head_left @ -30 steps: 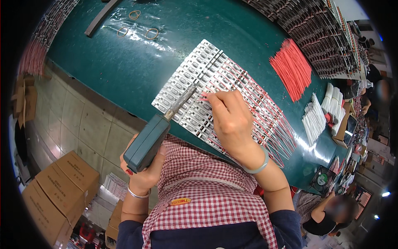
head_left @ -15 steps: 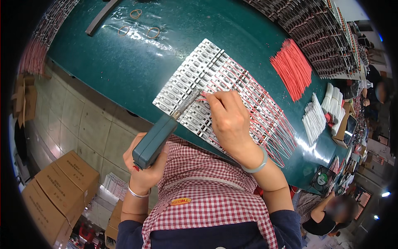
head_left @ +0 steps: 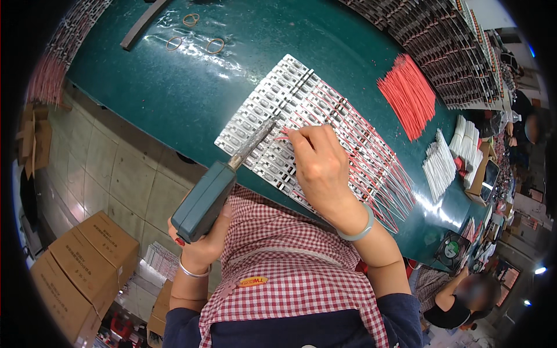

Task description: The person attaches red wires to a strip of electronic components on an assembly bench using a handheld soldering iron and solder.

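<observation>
My left hand [head_left: 210, 240] is wrapped round the dark green body of a soldering gun [head_left: 204, 200]. Its metal tip points up and right, over the white modules and a short way left of my right fingers. My right hand [head_left: 322, 168] is closed in a pinch on a thin red wire [head_left: 282, 138], whose end sticks out past the fingertips. Beneath lies a panel of white modules [head_left: 255, 110] set in rows on the table. Red and white wires [head_left: 400, 194] run from its right part toward the lower right. My right fingers hide part of the panel.
The green table [head_left: 156, 104] carries a bundle of red wires [head_left: 409, 97], white wire bundles [head_left: 439, 167], rubber bands [head_left: 215, 46] and a dark bar [head_left: 142, 24]. Stacked wired panels [head_left: 447, 46] stand at the far right. Cardboard boxes [head_left: 87, 261] are lower left; another person [head_left: 452, 301] sits lower right.
The soldering gun has drawn back down and to the left with my left hand, so its tip is farther from my right fingers. My right hand has stayed almost still.
</observation>
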Tool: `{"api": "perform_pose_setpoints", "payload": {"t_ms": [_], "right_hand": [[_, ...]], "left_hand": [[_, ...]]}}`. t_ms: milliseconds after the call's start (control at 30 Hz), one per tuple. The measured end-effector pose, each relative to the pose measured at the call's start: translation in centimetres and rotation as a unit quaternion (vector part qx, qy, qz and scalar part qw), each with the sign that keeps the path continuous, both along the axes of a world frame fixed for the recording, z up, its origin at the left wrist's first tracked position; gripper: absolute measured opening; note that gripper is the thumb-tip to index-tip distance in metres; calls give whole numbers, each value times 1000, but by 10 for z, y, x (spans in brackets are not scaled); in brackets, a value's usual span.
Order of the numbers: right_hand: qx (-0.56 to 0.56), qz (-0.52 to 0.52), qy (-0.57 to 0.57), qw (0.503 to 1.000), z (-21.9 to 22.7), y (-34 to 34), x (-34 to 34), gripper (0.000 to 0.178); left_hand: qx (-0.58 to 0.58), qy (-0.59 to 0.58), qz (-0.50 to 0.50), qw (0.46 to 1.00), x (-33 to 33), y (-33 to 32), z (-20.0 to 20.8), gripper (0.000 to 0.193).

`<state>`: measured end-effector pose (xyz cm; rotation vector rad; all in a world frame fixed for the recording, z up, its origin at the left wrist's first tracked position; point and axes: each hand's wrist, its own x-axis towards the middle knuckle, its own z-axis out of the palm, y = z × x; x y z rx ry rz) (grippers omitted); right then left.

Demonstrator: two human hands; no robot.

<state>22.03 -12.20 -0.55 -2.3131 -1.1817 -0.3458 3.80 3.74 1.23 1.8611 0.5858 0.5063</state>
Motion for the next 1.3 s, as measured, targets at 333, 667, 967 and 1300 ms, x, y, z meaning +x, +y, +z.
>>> {"api": "perform_pose_setpoints", "payload": {"t_ms": [333, 667, 967, 1300], "right_hand": [[36, 17, -5, 999, 3, -1, -8, 27], [17, -4, -1, 1000, 2, 4, -9, 22], [1, 2, -4, 1000, 5, 5, -10, 21], [-6, 13, -14, 1000, 2, 5, -10, 21]], "left_hand": [[44, 1, -19, 999, -3, 2, 2, 26], [38, 21, -52, 998, -2, 4, 6, 23], [65, 35, -67, 995, 0, 5, 8, 21], [58, -4, -36, 998, -12, 3, -3, 23]]}}
